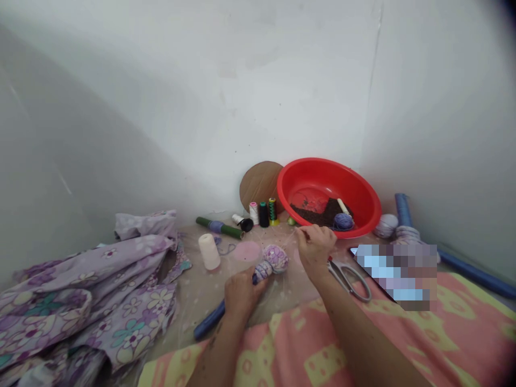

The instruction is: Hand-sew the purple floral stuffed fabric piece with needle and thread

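Pale wall [258,80]; left hand [241,290] grips rod [209,321]; phone [393,274] unreadable.

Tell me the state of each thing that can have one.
Left grip, closed on blue stick
Right grip, fingers curled, contents unclear
Blue stick, slanted, patterned ball at one end
Scissors, lying, blades mostly hidden
White spool, upright
Green stick, lying, yarn wound around
Red basin, tilted, yarn ball inside
Flowered cloth, crumpled

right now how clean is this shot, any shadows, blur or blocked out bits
Head view: a broad, soft shadow slants across the wall at left; head view: coarse square blocks hide most of the phone; head view: the far right corners darken; head view: fine detail around the right hand looks soft.
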{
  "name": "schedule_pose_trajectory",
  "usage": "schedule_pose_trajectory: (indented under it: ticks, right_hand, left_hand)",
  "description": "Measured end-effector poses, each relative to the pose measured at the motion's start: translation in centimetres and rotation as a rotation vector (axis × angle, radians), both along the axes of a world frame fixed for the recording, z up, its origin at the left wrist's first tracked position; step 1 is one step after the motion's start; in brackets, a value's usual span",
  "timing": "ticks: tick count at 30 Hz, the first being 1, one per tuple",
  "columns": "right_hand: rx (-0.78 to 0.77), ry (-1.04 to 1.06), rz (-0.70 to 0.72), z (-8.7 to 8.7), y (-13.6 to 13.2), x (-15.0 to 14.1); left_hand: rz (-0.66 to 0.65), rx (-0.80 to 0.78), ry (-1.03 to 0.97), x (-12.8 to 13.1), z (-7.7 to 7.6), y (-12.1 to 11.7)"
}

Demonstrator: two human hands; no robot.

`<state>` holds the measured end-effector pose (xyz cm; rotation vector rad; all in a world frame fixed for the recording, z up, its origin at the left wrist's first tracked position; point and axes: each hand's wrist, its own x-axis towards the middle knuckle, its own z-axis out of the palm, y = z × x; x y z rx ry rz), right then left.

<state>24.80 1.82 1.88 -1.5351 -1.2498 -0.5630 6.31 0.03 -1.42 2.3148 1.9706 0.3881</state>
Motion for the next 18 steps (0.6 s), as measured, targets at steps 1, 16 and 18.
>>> schedule_pose_trajectory:
  ticks: [1, 16, 18]
  right_hand:
    - [-0.007, -0.003, -0.014, -0.1, 0.1, 0.2]
    - [-0.486, -0.561, 0.578, -0.5, -0.5, -4.4]
    - [-0.502, -0.550, 0.585, -0.7, -0.3, -4.5]
  left_hand:
    - [-0.003, 0.001, -0.004, 0.0, 0.0, 0.0]
    - [0.001, -0.004, 0.020, 0.2, 0.6, -0.4]
    - [0.005, -0.003, 0.021, 0.2, 0.7, -0.5]
